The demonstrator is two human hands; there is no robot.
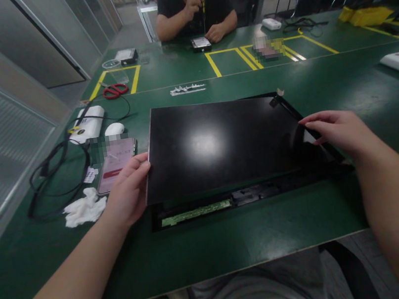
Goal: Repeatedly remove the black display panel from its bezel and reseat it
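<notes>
Black across the panel [206, 168] over the frame [260, 192]; clamped at left by the left hand [128, 187], cannot tell whether pinched opposite by the right hand [339, 131].

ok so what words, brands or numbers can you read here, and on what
Nothing reads with certainty.
Phone screen: digits, too blurred and partly masked.
White tag by the cable: too small.
Drive label across the table: too small.
Black panel: no text visible.
</notes>
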